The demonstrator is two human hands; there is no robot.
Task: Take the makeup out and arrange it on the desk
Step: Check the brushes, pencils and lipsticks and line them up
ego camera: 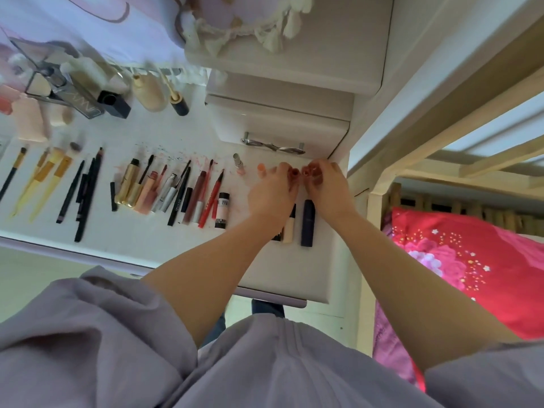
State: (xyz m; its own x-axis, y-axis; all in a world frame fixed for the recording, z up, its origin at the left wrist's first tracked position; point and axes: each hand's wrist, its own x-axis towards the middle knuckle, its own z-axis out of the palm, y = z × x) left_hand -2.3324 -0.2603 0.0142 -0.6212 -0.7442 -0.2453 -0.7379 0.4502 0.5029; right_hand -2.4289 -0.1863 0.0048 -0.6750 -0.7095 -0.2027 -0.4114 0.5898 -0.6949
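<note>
Each hand — left hand (272, 191), right hand (329, 187) — pinches what looks like a reddish lipstick piece (307, 172).

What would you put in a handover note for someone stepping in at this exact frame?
Left hand pinches a small reddish piece; right hand pinches a matching one, both at the desk's back right, near the drawer handle.
Done: brushes, pencils, mascaras and lip items lie in a row; bottles and a compact stand behind.
Left: set down the two pieces. Whether more makeup remains to take out cannot be told.
</note>
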